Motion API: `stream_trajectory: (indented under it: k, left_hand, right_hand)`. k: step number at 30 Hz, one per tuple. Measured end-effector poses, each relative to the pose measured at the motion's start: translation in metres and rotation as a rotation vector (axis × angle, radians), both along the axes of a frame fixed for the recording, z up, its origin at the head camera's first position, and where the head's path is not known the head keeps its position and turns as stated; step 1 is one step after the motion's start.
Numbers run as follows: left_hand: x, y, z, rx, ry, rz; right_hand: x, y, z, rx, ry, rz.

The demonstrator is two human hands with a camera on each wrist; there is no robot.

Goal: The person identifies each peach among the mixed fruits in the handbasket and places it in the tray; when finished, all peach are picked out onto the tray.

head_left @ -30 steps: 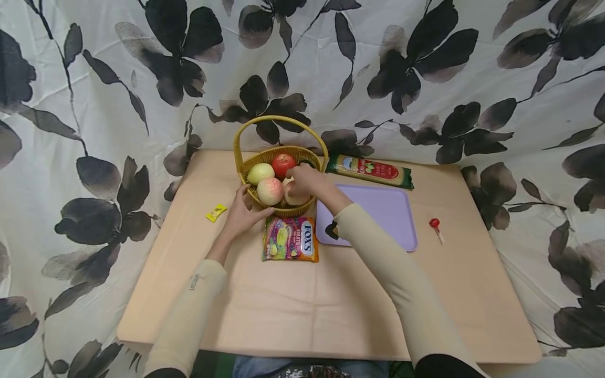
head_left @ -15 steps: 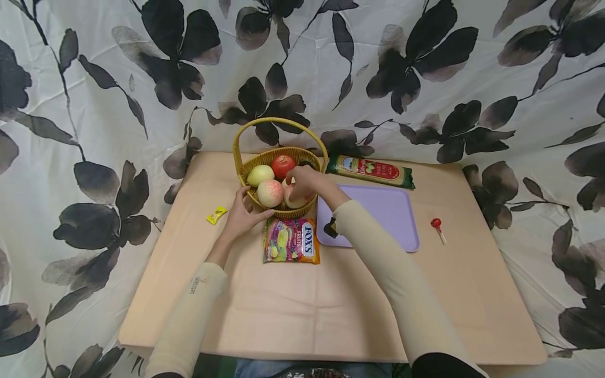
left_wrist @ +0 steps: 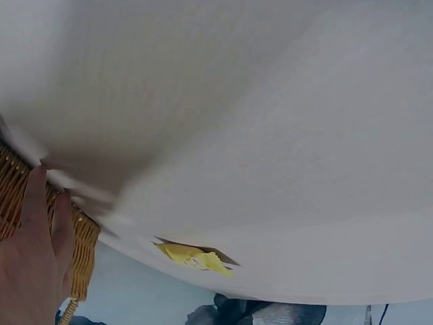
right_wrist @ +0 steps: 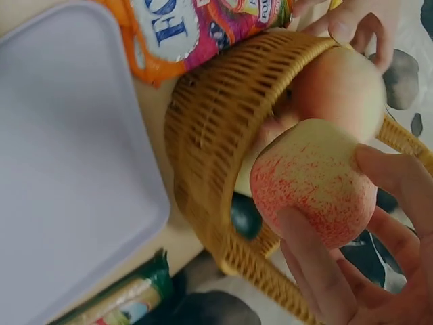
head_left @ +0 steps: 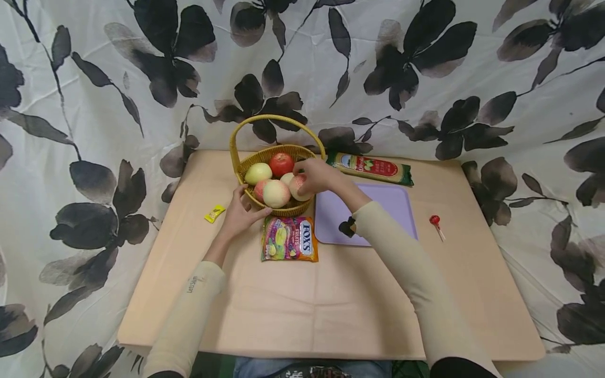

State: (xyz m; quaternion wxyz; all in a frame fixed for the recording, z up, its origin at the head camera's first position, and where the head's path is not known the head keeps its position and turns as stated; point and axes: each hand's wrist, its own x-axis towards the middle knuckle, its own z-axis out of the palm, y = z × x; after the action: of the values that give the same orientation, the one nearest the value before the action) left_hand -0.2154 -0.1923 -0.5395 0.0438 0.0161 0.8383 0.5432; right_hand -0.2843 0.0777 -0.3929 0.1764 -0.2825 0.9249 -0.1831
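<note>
Right hand [head_left: 316, 176] pinches a peach [right_wrist: 314, 179] (opposed fingertips [right_wrist: 298, 220] clear only from its wrist); left hand [head_left: 239, 214], fingers [left_wrist: 34, 200] straight, touches the basket [right_wrist: 210, 128].

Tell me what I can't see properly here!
Head view: part of the held peach, behind the right hand.
Head view: writing on the yellow candy, too small.
Left wrist view: part of the left hand, cut off by the edge.
Right wrist view: part of the dark thing, behind the basket.

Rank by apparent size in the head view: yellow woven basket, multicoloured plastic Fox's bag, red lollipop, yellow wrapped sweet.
1. Yellow woven basket
2. Multicoloured Fox's bag
3. Red lollipop and yellow wrapped sweet: too alike to rank
</note>
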Motion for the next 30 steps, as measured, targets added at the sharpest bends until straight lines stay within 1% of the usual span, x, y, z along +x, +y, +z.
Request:
stream_trajectory:
  k: [4, 6, 9, 12, 15, 21, 27, 30]
  left_hand:
    - [0.0, 0.0, 0.0, 0.006, -0.004, 0.002]
    - [0.0, 0.0, 0.0, 0.008, -0.008, 0.001]
    - [0.0, 0.0, 0.0, 0.01, -0.011, -0.003]
    - [0.0, -0.001, 0.0, 0.01, -0.013, -0.002]
    - [0.0, 0.0, 0.0, 0.013, -0.013, -0.001]
    - [0.0, 0.0, -0.003, 0.006, -0.012, 0.0]
    - [0.0, 0.0, -0.004, 0.007, -0.012, 0.006]
    - [0.0, 0.0, -0.004, 0.011, -0.011, 0.005]
  right_hand:
    - [0.009, 0.016, 0.011, -0.014, 0.01, -0.015]
    - [0.015, 0.025, 0.013, -0.027, -0.002, -0.026]
    - [0.026, 0.039, 0.013, -0.038, 0.001, -0.02]
    - [0.037, 0.052, 0.008, -0.042, 0.016, -0.011]
    - [0.049, 0.063, -0.001, -0.047, 0.006, -0.012]
    - [0.07, 0.078, -0.026, -0.046, -0.005, -0.004]
    - [0.084, 0.082, -0.054, -0.069, -0.005, -0.031]
    - [0.089, 0.081, -0.068, -0.081, 0.015, -0.042]
